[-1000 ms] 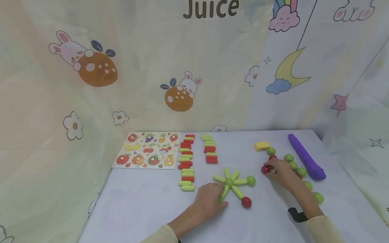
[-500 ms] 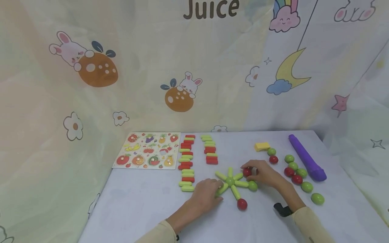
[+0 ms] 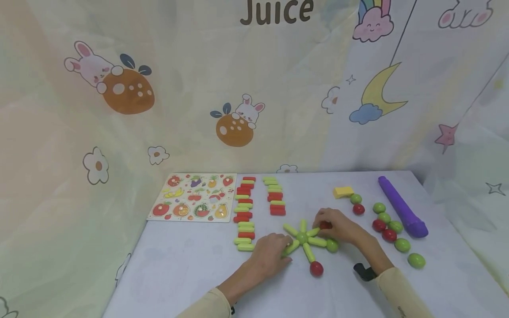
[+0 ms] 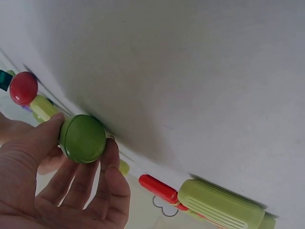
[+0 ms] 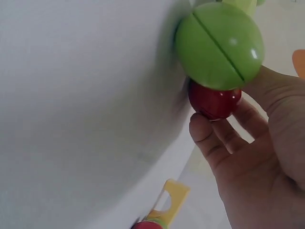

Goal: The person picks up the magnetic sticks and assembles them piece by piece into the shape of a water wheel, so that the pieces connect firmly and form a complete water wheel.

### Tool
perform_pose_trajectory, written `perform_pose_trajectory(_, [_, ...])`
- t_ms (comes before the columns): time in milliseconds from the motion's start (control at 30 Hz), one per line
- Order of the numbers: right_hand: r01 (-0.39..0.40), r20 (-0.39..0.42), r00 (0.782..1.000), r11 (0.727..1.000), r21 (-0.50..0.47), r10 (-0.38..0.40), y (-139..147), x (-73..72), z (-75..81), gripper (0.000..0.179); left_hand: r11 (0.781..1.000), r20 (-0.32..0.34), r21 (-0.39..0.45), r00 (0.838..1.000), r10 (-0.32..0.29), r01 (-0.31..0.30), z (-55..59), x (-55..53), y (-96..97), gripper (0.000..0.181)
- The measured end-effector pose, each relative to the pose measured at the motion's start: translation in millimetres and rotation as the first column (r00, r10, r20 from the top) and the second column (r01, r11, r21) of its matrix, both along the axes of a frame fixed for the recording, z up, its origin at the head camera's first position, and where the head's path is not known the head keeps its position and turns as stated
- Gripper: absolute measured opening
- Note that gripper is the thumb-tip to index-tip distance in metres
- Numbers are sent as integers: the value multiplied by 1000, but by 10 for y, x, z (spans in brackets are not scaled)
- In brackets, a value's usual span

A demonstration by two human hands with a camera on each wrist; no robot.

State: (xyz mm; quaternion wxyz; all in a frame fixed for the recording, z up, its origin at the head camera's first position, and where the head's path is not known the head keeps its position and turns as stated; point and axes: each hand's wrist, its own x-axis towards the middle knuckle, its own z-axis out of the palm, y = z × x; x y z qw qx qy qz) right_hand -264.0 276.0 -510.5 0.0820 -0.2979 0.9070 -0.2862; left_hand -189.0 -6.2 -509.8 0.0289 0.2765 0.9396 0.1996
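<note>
Light green rods radiate from a green ball (image 3: 302, 238) on the table, like a star. A red ball (image 3: 316, 269) sits at the end of the front rod, and a green ball (image 3: 332, 245) at the end of the right rod. My left hand (image 3: 269, 252) pinches another green ball (image 4: 83, 138) at the front left rod; my hand hides it in the head view. With thumb and fingers, my right hand (image 3: 337, 224) holds a red ball (image 5: 215, 100) at the tip of the back right rod. Whether this ball is joined to the rod I cannot tell.
Right of the star lie loose green and red balls (image 3: 389, 235), a yellow block (image 3: 343, 192) and a purple microphone-shaped toy (image 3: 402, 207). Rows of red and light green rods (image 3: 245, 215) lie behind the left hand, beside a fruit puzzle board (image 3: 192, 196).
My right hand has brought a red ball leftward from the loose balls to the star. The star has turned slightly clockwise. My left hand has stayed nearly in place.
</note>
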Motion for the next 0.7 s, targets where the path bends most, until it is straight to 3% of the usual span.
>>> perform_pose_trajectory(233, [-16, -35, 999, 999, 46, 18, -1, 2, -15, 22, 1000, -7, -7, 1000, -3, 3, 11, 9, 14, 41])
perform_pose_trajectory(700, [10, -10, 1000, 1000, -7, -10, 75, 88, 31, 19, 1000, -45, -21, 999, -1, 0, -1, 4, 15, 39])
